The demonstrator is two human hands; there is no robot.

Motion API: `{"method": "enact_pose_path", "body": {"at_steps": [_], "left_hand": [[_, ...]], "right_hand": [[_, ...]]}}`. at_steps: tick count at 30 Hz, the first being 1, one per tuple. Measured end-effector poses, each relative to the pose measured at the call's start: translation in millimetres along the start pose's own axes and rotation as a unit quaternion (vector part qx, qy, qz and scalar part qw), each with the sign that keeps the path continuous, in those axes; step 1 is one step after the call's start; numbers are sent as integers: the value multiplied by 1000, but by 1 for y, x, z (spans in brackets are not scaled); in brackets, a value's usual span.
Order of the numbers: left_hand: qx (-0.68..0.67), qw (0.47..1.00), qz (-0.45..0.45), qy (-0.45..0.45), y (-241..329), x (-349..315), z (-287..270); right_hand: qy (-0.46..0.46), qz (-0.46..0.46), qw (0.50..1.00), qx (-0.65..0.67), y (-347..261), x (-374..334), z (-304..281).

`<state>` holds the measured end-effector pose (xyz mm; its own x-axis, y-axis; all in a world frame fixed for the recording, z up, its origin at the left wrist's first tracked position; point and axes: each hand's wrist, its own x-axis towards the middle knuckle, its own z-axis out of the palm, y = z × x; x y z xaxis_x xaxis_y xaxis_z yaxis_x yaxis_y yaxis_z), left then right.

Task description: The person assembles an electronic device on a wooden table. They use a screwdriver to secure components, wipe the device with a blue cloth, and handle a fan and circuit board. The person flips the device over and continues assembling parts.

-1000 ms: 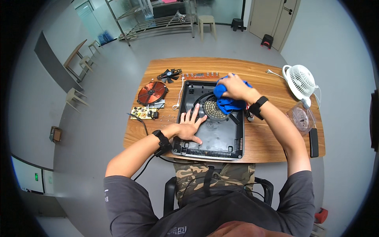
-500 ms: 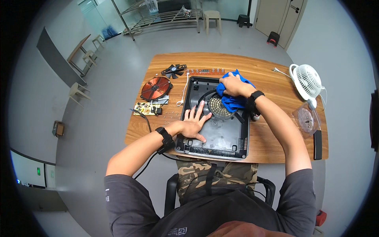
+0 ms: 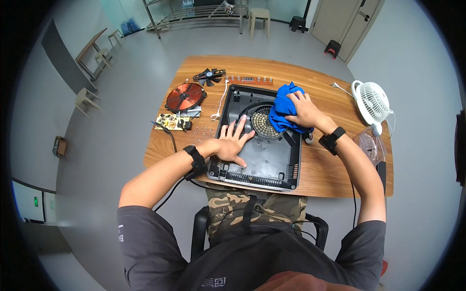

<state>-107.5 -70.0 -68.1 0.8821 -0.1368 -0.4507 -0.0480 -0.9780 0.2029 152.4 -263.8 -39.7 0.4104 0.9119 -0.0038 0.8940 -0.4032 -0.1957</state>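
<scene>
A black plastic appliance housing (image 3: 267, 157) with a round vent grille (image 3: 262, 121) lies on the table in front of me, its inside facing up. My left hand (image 3: 231, 145) rests on its left part, fingers spread and palm down. At the housing's upper right, my right hand (image 3: 307, 110) grips a bunched blue cloth (image 3: 286, 107). The cloth covers the housing's right edge and part of the grille. A dark object with a light end (image 3: 308, 139) shows only partly beneath my right wrist.
Left of the housing lie a copper coil (image 3: 186, 97), a black fan (image 3: 209, 76), a yellow circuit board (image 3: 170, 122) and several small screws (image 3: 201, 131). A narrow orange board (image 3: 250, 80) lies behind. Right stand a white desk fan (image 3: 372, 103) and a clear container (image 3: 370, 148).
My right hand and the cloth have shifted on the housing, the hand now at the cloth's right side. My left hand stays spread on the housing. The whole view has moved slightly.
</scene>
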Motion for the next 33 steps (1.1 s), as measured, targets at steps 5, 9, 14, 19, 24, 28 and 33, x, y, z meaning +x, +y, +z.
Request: {"method": "enact_pose_path", "body": {"at_steps": [5,9,14,19,24,28,33], "left_hand": [[-3,1000,0,5,-1,-1,1],[0,1000,-3,5,0,-3,0],[-4,1000,-24,2,3,-4,-7],[-8,1000,-17,8,-1,-3,-4],[-2,1000,-13,-3,4,0,-8],[-8,1000,-7,2,1,0,-4],[-9,1000,-13,-5,2,-2,-3]], "right_hand": [[23,11,1000,18,-5,4,13],[66,-17,997,-42,-12,3,23],[79,-19,995,-53,-21,10,5],[123,-17,992,34,-33,-15,-36],[-21,-27,999,-10,-44,-59,-29],[-50,-27,997,-58,-50,-58,-20],[-91,-17,989,-116,-61,-46,-14]]}}
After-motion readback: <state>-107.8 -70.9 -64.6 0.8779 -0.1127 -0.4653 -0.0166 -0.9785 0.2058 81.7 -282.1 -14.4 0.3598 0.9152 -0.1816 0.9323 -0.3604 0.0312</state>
